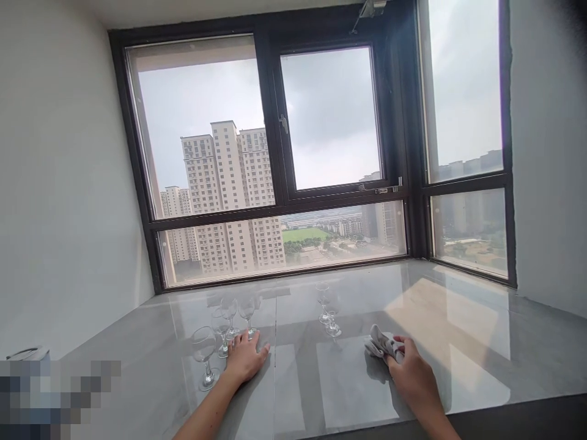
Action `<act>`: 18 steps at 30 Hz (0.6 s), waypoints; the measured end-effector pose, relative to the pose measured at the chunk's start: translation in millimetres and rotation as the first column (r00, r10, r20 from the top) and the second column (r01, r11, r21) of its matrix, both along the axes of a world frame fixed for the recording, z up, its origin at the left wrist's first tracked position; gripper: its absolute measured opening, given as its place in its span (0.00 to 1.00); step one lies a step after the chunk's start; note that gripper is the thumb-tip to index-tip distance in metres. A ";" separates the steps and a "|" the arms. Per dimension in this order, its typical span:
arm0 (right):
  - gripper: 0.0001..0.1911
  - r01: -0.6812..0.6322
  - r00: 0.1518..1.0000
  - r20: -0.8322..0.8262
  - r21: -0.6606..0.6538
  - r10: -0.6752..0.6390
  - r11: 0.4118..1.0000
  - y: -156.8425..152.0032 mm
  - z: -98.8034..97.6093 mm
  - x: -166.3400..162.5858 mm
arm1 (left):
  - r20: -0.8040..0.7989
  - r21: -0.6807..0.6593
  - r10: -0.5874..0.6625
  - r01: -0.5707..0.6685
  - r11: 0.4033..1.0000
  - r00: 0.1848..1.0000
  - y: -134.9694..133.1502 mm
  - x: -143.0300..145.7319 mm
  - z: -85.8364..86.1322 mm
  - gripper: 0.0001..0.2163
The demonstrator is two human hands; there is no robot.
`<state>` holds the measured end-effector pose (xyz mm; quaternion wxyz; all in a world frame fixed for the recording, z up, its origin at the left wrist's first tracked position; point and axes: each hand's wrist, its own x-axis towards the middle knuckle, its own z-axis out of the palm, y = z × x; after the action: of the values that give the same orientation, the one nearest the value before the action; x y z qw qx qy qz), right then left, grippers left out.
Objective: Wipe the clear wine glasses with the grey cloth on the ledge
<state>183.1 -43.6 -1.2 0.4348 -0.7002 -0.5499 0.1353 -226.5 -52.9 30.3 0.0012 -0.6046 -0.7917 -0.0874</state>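
Several clear stemmed wine glasses (204,345) stand in a cluster on the left of the glossy grey sill. My left hand (246,357) lies just beside them, palm down with its fingers apart. Its fingertips are close to the foot of another wine glass (247,310); I cannot tell whether they touch it. Two more glasses (323,299) stand close together near the middle, their outlines faint against the reflections. Over on the right, my right hand (413,370) is closed round a crumpled light grey cloth (381,343), held at the sill's surface.
The polished stone sill (298,391) reflects the windows and ends in a front edge at lower right. Dark window frames (270,211) rise behind it, with white walls on both sides. A whitish object (30,353) is at far left, partly behind a blurred patch.
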 end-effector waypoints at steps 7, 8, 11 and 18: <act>0.23 -0.022 1.000 -0.007 -0.015 0.022 1.000 2.2 -2.9 0.5 | -0.029 0.022 0.010 -0.010 1.000 1.000 -4.9 2.7 -3.9 0.33; 0.23 -0.025 1.000 -0.010 -0.017 0.025 1.000 2.0 -2.8 0.6 | -0.022 0.025 0.011 -0.011 1.000 1.000 -5.6 2.9 -3.7 0.33; 0.23 -0.023 1.000 -0.010 -0.017 0.023 1.000 1.7 -2.6 0.7 | 0.009 0.009 0.002 -0.002 1.000 1.000 -8.9 6.0 -3.1 0.33; 0.23 0.007 1.000 -0.008 -0.021 -0.007 1.000 1.7 -1.1 -0.6 | 0.063 -0.008 0.032 -0.031 0.999 0.997 -30.6 48.5 -3.4 0.33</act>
<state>182.5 -41.9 -2.4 0.4300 -0.7061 -0.5443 0.1424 -178.0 -83.5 27.0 -0.0247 -0.5890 -0.8010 -0.1037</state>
